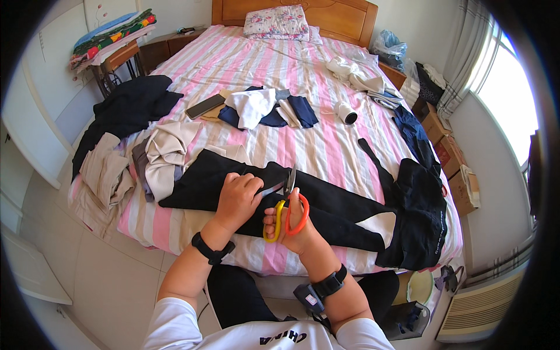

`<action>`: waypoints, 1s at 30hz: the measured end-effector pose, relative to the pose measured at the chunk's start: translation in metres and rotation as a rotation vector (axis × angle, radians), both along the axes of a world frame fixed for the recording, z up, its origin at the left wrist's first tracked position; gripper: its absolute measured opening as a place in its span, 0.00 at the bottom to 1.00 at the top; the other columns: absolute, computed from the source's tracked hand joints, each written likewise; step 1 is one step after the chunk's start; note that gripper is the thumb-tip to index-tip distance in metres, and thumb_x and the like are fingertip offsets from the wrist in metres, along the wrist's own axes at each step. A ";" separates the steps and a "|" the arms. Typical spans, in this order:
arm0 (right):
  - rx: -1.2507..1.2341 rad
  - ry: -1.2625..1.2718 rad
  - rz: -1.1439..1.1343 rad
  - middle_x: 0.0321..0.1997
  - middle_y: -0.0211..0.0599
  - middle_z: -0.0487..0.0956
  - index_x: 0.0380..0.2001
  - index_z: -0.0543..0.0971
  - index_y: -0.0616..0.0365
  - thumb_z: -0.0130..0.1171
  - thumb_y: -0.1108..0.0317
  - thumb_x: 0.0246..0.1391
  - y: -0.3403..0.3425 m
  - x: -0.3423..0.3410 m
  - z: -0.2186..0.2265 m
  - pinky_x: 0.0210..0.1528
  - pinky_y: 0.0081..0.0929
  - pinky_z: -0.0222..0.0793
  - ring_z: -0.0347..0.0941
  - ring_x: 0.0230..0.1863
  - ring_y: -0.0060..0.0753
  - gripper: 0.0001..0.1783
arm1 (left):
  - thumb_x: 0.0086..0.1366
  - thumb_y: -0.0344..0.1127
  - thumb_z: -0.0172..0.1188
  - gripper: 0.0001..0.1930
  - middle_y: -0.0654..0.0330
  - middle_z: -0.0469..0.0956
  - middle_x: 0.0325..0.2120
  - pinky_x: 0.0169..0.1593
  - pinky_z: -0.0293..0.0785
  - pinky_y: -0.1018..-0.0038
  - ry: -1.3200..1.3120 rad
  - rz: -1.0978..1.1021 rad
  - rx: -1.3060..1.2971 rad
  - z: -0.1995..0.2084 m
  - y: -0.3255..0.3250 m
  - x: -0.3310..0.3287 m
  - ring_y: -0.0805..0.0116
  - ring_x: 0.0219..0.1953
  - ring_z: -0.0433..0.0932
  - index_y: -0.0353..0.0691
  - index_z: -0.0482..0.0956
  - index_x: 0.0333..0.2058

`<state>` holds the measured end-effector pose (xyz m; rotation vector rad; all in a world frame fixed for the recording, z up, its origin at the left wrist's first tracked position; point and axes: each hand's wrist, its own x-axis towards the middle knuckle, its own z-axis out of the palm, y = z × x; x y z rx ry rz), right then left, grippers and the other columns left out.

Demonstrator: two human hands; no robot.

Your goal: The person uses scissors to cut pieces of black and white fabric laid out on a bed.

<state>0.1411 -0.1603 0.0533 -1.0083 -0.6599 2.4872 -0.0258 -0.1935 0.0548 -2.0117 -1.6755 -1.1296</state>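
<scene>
Black trousers (pixel 344 195) lie spread across the near side of the bed, their legs stretched to left and right. My left hand (pixel 238 198) is closed on the cloth near their middle, its fingertips partly hidden. Scissors (pixel 290 181) with one yellow and one orange-red handle are in my right hand (pixel 297 224). Their blades point away from me over the trousers, close to a narrow greyish strip between my hands. Whether the blades touch the cloth I cannot tell.
The bed (pixel 297 134) has a striped pink and white sheet. Beyond the trousers lie a dark phone (pixel 205 106), folded cloth pieces (pixel 251 108) and a white roll (pixel 345 112). Beige garments (pixel 169 151) are heaped at left, a black apron-like garment (pixel 417 210) at right.
</scene>
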 end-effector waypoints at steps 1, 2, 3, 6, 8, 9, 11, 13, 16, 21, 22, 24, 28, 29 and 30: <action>-0.005 0.001 0.003 0.25 0.39 0.70 0.34 0.70 0.63 0.34 0.19 0.49 0.001 0.001 0.000 0.29 0.30 0.65 0.65 0.24 0.36 0.49 | 0.47 0.27 0.65 0.11 0.61 0.72 0.25 0.40 0.64 0.65 -0.008 0.015 0.005 -0.001 0.001 0.000 0.57 0.31 0.71 0.44 0.73 0.29; -0.006 0.001 0.003 0.25 0.39 0.70 0.34 0.70 0.63 0.34 0.19 0.49 0.001 0.002 0.000 0.29 0.30 0.65 0.65 0.24 0.36 0.49 | 0.47 0.27 0.65 0.11 0.61 0.73 0.25 0.41 0.64 0.65 -0.017 0.029 0.010 -0.002 0.002 0.000 0.57 0.31 0.72 0.43 0.73 0.29; -0.013 -0.006 0.005 0.25 0.39 0.70 0.34 0.70 0.64 0.34 0.19 0.49 -0.002 0.005 0.001 0.29 0.29 0.65 0.65 0.24 0.36 0.49 | 0.47 0.27 0.65 0.11 0.61 0.73 0.25 0.41 0.64 0.65 -0.016 0.029 0.009 -0.002 0.003 -0.001 0.57 0.31 0.72 0.43 0.73 0.29; -0.063 -0.013 0.028 0.25 0.39 0.70 0.34 0.69 0.64 0.34 0.19 0.49 -0.008 0.010 0.000 0.29 0.29 0.66 0.66 0.24 0.36 0.49 | 0.49 0.27 0.63 0.10 0.61 0.74 0.26 0.42 0.65 0.65 -0.052 0.074 0.014 -0.005 0.007 -0.007 0.57 0.32 0.74 0.42 0.73 0.30; -0.097 -0.015 0.038 0.26 0.39 0.70 0.34 0.69 0.64 0.34 0.19 0.49 -0.009 0.013 0.001 0.29 0.29 0.66 0.66 0.24 0.36 0.49 | 0.49 0.27 0.63 0.10 0.61 0.74 0.26 0.41 0.64 0.65 -0.047 0.069 0.028 -0.004 0.008 -0.006 0.58 0.31 0.73 0.42 0.72 0.30; -0.071 -0.005 0.047 0.26 0.40 0.70 0.34 0.69 0.64 0.35 0.19 0.49 -0.009 0.014 0.000 0.29 0.29 0.66 0.66 0.24 0.36 0.49 | 0.49 0.27 0.63 0.10 0.62 0.73 0.25 0.41 0.64 0.65 -0.041 0.068 0.042 -0.003 0.009 -0.005 0.59 0.31 0.72 0.43 0.72 0.30; -0.045 0.008 0.057 0.26 0.40 0.70 0.34 0.69 0.64 0.35 0.20 0.49 -0.007 0.013 0.001 0.29 0.29 0.66 0.66 0.24 0.36 0.49 | 0.49 0.27 0.63 0.10 0.62 0.73 0.25 0.41 0.64 0.66 -0.033 0.066 0.034 -0.003 0.007 -0.005 0.59 0.30 0.72 0.43 0.72 0.30; -0.019 -0.017 0.029 0.24 0.39 0.70 0.33 0.70 0.62 0.36 0.20 0.50 -0.001 0.011 0.004 0.28 0.29 0.65 0.66 0.23 0.36 0.46 | 0.49 0.27 0.63 0.10 0.62 0.73 0.25 0.41 0.64 0.66 -0.026 0.065 0.028 -0.002 0.005 -0.003 0.59 0.30 0.72 0.43 0.72 0.30; -0.014 -0.056 0.018 0.24 0.39 0.70 0.33 0.70 0.62 0.37 0.20 0.50 0.010 0.008 0.004 0.28 0.29 0.65 0.66 0.23 0.36 0.46 | 0.47 0.27 0.64 0.11 0.61 0.73 0.26 0.41 0.65 0.65 -0.037 0.061 0.007 -0.001 0.000 0.003 0.56 0.32 0.72 0.43 0.73 0.30; 0.033 -0.088 0.022 0.23 0.40 0.70 0.32 0.70 0.64 0.35 0.20 0.50 0.021 0.002 0.002 0.27 0.30 0.66 0.65 0.22 0.37 0.48 | 0.45 0.26 0.66 0.13 0.61 0.73 0.26 0.41 0.65 0.65 -0.003 0.043 -0.023 -0.003 -0.006 0.002 0.55 0.33 0.71 0.44 0.73 0.30; 0.052 -0.094 0.028 0.22 0.39 0.70 0.32 0.70 0.64 0.35 0.20 0.50 0.022 -0.001 0.001 0.27 0.30 0.65 0.65 0.21 0.37 0.48 | 0.45 0.26 0.66 0.13 0.61 0.73 0.26 0.41 0.65 0.65 -0.002 0.054 -0.023 -0.003 -0.008 0.001 0.55 0.33 0.71 0.44 0.73 0.30; 0.043 -0.089 0.027 0.22 0.39 0.70 0.32 0.70 0.63 0.36 0.21 0.50 0.024 0.000 -0.004 0.26 0.30 0.65 0.65 0.21 0.36 0.47 | 0.45 0.26 0.67 0.14 0.61 0.72 0.26 0.41 0.65 0.64 -0.004 0.036 -0.036 -0.003 -0.010 0.001 0.56 0.33 0.71 0.44 0.73 0.30; 0.123 -0.125 -0.009 0.20 0.37 0.68 0.30 0.70 0.62 0.40 0.21 0.50 0.021 0.004 -0.001 0.23 0.30 0.63 0.63 0.19 0.35 0.45 | 0.45 0.27 0.66 0.13 0.62 0.72 0.26 0.41 0.64 0.65 -0.015 0.014 -0.013 -0.002 -0.009 0.003 0.58 0.32 0.72 0.44 0.73 0.30; 0.145 -0.143 -0.015 0.20 0.37 0.67 0.29 0.70 0.62 0.40 0.21 0.49 0.021 0.005 -0.001 0.22 0.30 0.63 0.63 0.18 0.35 0.45 | 0.45 0.27 0.66 0.13 0.62 0.72 0.26 0.42 0.64 0.66 -0.016 0.012 -0.027 -0.005 -0.009 0.001 0.58 0.32 0.72 0.44 0.73 0.30; 0.168 -0.136 -0.034 0.18 0.34 0.66 0.29 0.69 0.61 0.44 0.24 0.51 0.018 0.005 0.000 0.19 0.26 0.61 0.61 0.16 0.30 0.42 | 0.45 0.27 0.66 0.13 0.62 0.72 0.26 0.42 0.64 0.66 -0.015 0.023 -0.026 -0.005 -0.010 0.000 0.59 0.32 0.72 0.44 0.73 0.30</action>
